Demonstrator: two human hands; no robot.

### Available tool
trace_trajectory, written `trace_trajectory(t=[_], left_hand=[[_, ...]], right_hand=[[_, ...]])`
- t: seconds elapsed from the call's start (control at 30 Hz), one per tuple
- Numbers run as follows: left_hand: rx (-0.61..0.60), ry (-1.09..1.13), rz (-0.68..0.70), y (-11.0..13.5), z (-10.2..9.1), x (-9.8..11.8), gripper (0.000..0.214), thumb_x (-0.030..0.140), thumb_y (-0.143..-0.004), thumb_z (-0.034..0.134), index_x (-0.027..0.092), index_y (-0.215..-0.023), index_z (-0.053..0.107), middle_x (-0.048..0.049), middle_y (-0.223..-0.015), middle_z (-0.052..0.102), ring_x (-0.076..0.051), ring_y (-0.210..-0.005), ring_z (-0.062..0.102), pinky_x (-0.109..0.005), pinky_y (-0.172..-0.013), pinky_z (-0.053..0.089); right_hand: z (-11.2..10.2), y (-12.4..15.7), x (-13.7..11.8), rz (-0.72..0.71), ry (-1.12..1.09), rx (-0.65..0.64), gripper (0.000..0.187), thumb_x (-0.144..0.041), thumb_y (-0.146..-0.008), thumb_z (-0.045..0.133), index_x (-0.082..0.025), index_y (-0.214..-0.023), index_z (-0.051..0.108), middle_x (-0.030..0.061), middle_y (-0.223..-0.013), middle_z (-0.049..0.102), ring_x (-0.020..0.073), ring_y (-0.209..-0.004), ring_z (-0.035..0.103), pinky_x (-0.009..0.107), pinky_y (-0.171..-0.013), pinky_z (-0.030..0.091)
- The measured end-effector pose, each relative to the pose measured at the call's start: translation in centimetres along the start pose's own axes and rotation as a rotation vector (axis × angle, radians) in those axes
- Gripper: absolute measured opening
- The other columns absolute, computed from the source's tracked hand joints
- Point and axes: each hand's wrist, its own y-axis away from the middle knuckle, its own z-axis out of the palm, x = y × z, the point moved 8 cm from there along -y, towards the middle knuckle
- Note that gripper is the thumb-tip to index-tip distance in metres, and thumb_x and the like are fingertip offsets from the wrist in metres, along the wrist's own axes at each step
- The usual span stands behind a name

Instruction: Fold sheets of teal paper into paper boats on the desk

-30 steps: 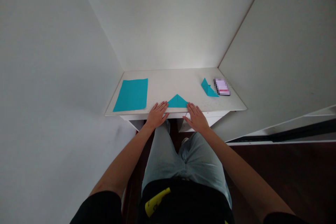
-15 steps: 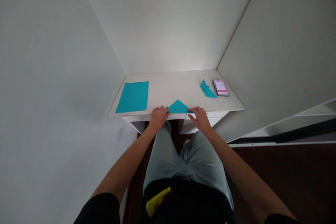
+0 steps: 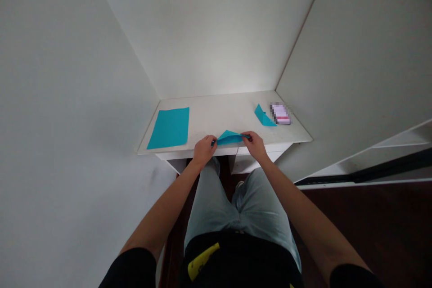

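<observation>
A folded sheet of blue paper [image 3: 228, 137], its peak pointing away from me, is held at the front edge of the white desk [image 3: 216, 114]. My left hand [image 3: 204, 149] pinches its left corner, and my right hand [image 3: 254, 145] pinches the right one. Between them the near side of the paper bulges and gapes a little. The fingertips partly hide both corners. Beyond my right hand lies a folded blue paper boat [image 3: 264, 117]. To the left of my left hand, a flat blue sheet [image 3: 169, 128] rests on the desk.
A phone [image 3: 281, 113], its screen blurred out, lies at the desk's right end beside the paper boat. Walls enclose the desk at the back, left and right. White drawers [image 3: 249, 159] sit below its front edge, close to my knees.
The folded paper lay flat with its peak up; now its near edge is lifted and parted. Both hands have closed on its corners, the right one moving slightly up.
</observation>
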Motion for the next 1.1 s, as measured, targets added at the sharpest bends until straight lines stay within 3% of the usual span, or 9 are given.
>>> trace_trajectory(t=[0.13,0.23,0.37,0.5,0.63,0.83,0.97,1.1], left_hand=[[0.039,0.131,-0.074,-0.5,0.5,-0.1,0.017,0.015,-0.095,0.070,0.024,-0.110,0.072,-0.0048,-0.108,0.078,-0.020,-0.090,0.075,-0.035,-0.088,0.058],[0.110,0.242,-0.110,-0.9,0.7,0.1,0.013,0.017,-0.094,0.069,0.022,-0.106,0.071,-0.0050,-0.103,0.077,-0.019,-0.087,0.074,-0.034,-0.086,0.059],[0.158,0.401,-0.207,-1.3,1.7,-0.1,0.006,0.020,-0.093,0.069,0.022,-0.099,0.069,-0.0038,-0.093,0.076,-0.019,-0.081,0.073,-0.033,-0.081,0.059],[0.124,0.544,-0.305,-1.4,3.3,-0.5,0.009,0.026,-0.095,0.070,0.022,-0.102,0.069,-0.0024,-0.091,0.078,-0.018,-0.075,0.074,-0.031,-0.073,0.059],[0.080,0.497,-0.286,-1.9,4.0,-0.8,0.021,0.030,-0.096,0.072,0.023,-0.115,0.069,-0.0030,-0.092,0.079,-0.020,-0.078,0.077,-0.033,-0.075,0.060],[0.095,0.396,-0.260,-2.9,3.2,-1.7,0.073,0.016,-0.086,0.078,0.019,-0.154,0.052,-0.0121,-0.131,0.073,-0.020,-0.087,0.077,-0.036,-0.087,0.062],[0.087,0.125,-0.079,-3.0,2.1,-1.4,0.061,0.013,-0.085,0.076,0.021,-0.145,0.065,-0.0133,-0.135,0.068,-0.030,-0.120,0.070,-0.044,-0.107,0.056],[0.043,0.007,0.038,-2.5,2.2,-1.2,0.039,0.015,-0.091,0.071,0.025,-0.129,0.077,-0.0109,-0.126,0.072,-0.031,-0.122,0.066,-0.046,-0.109,0.053]], right_hand=[[-0.5,-1.5,-3.7,-0.103,-0.042,0.083,0.026,-0.035,-0.095,0.061,-0.022,-0.112,0.075,0.0103,-0.107,0.073,0.0252,-0.091,0.068,0.043,-0.085,0.060],[0.1,-2.5,-5.0,-0.116,-0.065,0.117,0.034,-0.035,-0.094,0.065,-0.021,-0.124,0.071,0.0114,-0.115,0.070,0.0258,-0.095,0.067,0.042,-0.084,0.060],[2.5,-3.0,-4.7,-0.123,-0.031,0.073,0.054,-0.030,-0.088,0.068,-0.020,-0.141,0.066,0.0153,-0.131,0.066,0.0323,-0.119,0.064,0.049,-0.100,0.059],[4.7,-2.9,-3.3,-0.109,0.041,-0.034,0.061,-0.018,-0.091,0.057,-0.021,-0.152,0.063,0.0128,-0.125,0.069,0.0297,-0.112,0.066,0.049,-0.106,0.057],[5.0,-3.0,-3.2,-0.170,0.104,-0.127,0.063,-0.009,-0.094,0.047,-0.026,-0.151,0.068,0.0110,-0.121,0.069,0.0274,-0.114,0.066,0.046,-0.110,0.055],[5.0,-3.4,-3.7,-0.283,0.260,-0.246,0.067,-0.005,-0.093,0.051,-0.028,-0.153,0.069,0.0105,-0.128,0.075,0.0294,-0.117,0.067,0.048,-0.111,0.053],[6.1,-1.9,-3.9,-0.376,0.323,-0.384,0.061,-0.015,-0.097,0.060,-0.030,-0.156,0.064,0.0092,-0.148,0.072,0.0316,-0.130,0.067,0.052,-0.112,0.053],[6.1,0.3,-3.5,-0.419,0.372,-0.411,0.050,-0.034,-0.106,0.062,-0.028,-0.155,0.064,0.0106,-0.161,0.063,0.0329,-0.144,0.062,0.054,-0.117,0.050]])
